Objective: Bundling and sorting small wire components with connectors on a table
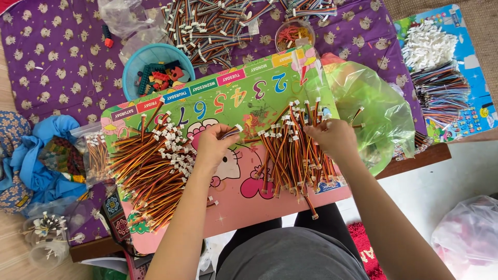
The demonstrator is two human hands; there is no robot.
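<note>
Under the right hand [336, 138], loose wire leads [290, 155].

A teal bowl [136, 61] of small building bricks sits on a purple patterned cloth [52, 57]. A green plastic bag [378, 111] lies at right, crumpled blue fabric [39, 166] at left.

On the board [228, 207] lie two wire heaps: the sorted heap [150, 171] left, the loose heap [290, 155] right. Behind the board stands a bowl [136, 62]; a bag [378, 114] lies right.
</note>
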